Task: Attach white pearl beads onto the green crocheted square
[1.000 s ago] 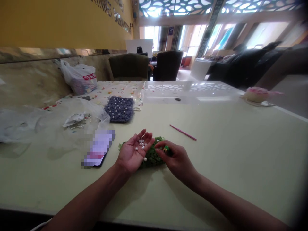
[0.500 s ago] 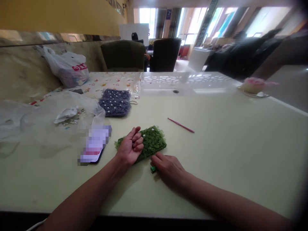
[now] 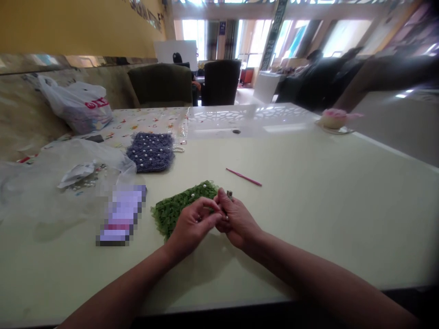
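My left hand [image 3: 192, 224] and my right hand [image 3: 238, 219] meet over the right edge of a green ruffled pouch [image 3: 178, 201] with white pearls on its upper side. In my right hand is a lighter [image 3: 229, 194]; its metal top sticks out above the thumb, and the fingers hide the rest. My left thumb and forefinger are pinched together against the right fingers. What they grip is too small to make out. A small pearl-like bead [image 3: 226, 218] shows at the right fingers. Beyond the hands lies a pink crochet hook [image 3: 244, 177].
A purple pouch with pearls [image 3: 151, 153] lies behind the green one. To the left are a phone [image 3: 123, 212] and a clear plastic bag [image 3: 85, 155] with loose pearls. A white carrier bag [image 3: 77, 105] stands by the wall; a pink flower cup [image 3: 334, 119] sits far right.
My right hand has risen from the table beside the pouch with the lighter. My left hand has come off the pouch's top and moved to the right hand. The view has shifted.
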Demonstrator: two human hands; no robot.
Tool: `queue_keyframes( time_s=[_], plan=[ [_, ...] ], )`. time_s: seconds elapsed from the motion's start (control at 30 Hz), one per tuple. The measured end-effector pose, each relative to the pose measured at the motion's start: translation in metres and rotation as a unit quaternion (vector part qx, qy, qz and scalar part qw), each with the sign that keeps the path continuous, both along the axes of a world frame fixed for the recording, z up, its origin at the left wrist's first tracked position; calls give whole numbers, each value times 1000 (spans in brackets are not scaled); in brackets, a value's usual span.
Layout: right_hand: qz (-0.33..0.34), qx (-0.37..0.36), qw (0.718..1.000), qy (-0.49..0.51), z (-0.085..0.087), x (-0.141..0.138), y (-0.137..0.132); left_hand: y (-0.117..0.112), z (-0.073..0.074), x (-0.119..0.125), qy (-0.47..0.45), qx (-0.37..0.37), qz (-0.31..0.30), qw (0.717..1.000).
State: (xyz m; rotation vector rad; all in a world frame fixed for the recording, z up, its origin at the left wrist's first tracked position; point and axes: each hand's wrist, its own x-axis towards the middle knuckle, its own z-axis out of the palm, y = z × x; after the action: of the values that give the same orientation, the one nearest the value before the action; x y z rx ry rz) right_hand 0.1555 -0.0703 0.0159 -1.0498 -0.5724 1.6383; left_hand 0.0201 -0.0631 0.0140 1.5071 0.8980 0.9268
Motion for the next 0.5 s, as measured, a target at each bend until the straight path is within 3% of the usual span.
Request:
queue_keyframes(
  time_s=[0.13, 0.33, 0.43, 0.5],
  plan=[
    [-67, -12, 996, 52, 3, -10, -1, -7, -7, 2, 115, 164, -8, 980],
    [-84, -10, 996, 18, -3, -10, -3, -5, -13, 1, 148, 283, 0, 948],
    [-85, -6, 996, 19, -3, -10, -4, -4, -12, 2, 149, 285, -1, 947],
    [-60, 5, 998, 32, -3, -9, -5, -3, -11, 2, 116, 213, 14, 970]
  ],
)
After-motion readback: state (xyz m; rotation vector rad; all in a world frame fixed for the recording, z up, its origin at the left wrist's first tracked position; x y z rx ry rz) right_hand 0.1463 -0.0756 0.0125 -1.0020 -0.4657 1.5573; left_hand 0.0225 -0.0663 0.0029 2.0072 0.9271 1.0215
